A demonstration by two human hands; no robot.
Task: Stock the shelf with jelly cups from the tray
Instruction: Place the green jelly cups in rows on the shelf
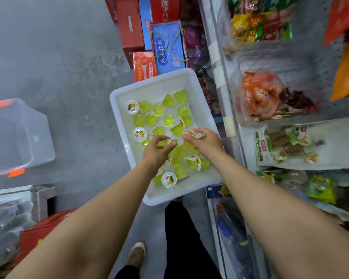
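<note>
At lower centre our shoe [137,254] stands on bare grey floor [73,81], open to the left; the shelf [233,150] edge hems the white tray [119,109] on the right. Over mid-frame, our left hand [156,151] hovers with fingers curled, their grip unclear, while our right hand [207,142] pinches a jelly cup [191,133]. Our hands hide the jelly cups [163,115] beneath them.

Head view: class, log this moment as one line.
right hand: grips lidded jelly cup | left hand: reaching, over cups | white plastic tray: stocked
</note>
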